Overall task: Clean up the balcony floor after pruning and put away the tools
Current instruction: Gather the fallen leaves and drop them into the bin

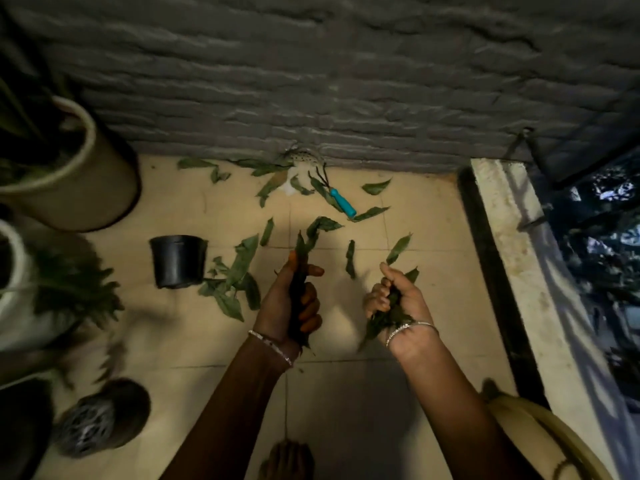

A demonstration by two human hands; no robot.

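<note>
Left hand (292, 299): curled tight round dark leaf bunch (302, 247), clamped, with tips upright past the thumb and stalk ends trailing out below the fist.

Right hand (398, 299): turned palm up, folded over second leaf bunch (381, 322), clamped, with ends spilling across the wrist by the bracelet.

Loose leaves (242, 261): lay scattered on tiled floor (346, 393) beyond both hands, apart from either fist. Heaped thickest just left of left hand, beside black pot (178, 259).

Hand rake (343, 199), teal handle: lay well beyond the hands among the leaves, near the foot of grey wall (311, 81), tines toward it. Touched by neither hand.

Pale planter (79, 181): stood at far left, near the wall.
</note>
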